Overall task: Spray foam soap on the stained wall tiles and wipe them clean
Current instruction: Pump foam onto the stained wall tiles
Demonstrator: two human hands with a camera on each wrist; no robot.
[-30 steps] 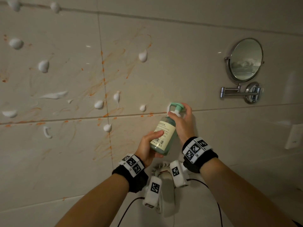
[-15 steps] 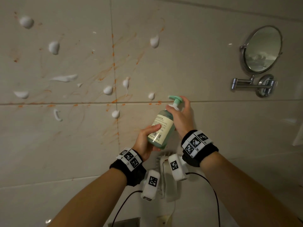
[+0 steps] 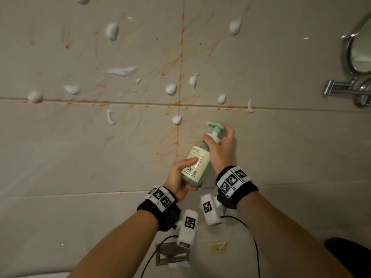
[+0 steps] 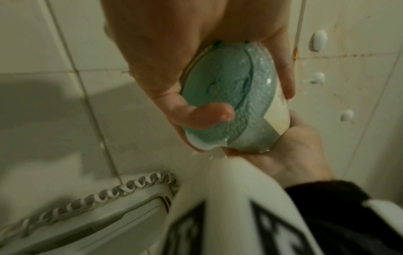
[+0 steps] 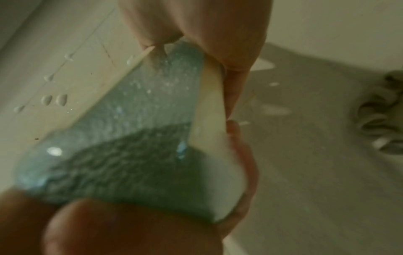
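Note:
A green foam soap bottle [image 3: 197, 164] with a cream label and a mint pump head [image 3: 216, 127] is held tilted close to the wall. My left hand [image 3: 180, 175] grips its base; the left wrist view shows the round bottle bottom [image 4: 220, 96] in my fingers. My right hand [image 3: 219, 149] curls round the neck, fingers over the pump. The beige wall tiles [image 3: 80, 147] carry orange stains [image 3: 170, 65] along the grout lines and several white foam blobs [image 3: 112, 31]. The nozzle points left, toward the stained vertical joint below a foam blob [image 3: 177, 119].
A round chrome mirror [image 3: 359, 49] on a folding arm [image 3: 341, 87] juts from the wall at the right edge. A metal holder [image 3: 170, 255] sits low on the wall under my wrists. A wall phone with coiled cord [image 4: 87, 207] lies below my left hand.
Both hands have carried the bottle downward along the wall, below the horizontal grout line. A new small foam streak sits on that line where the nozzle was.

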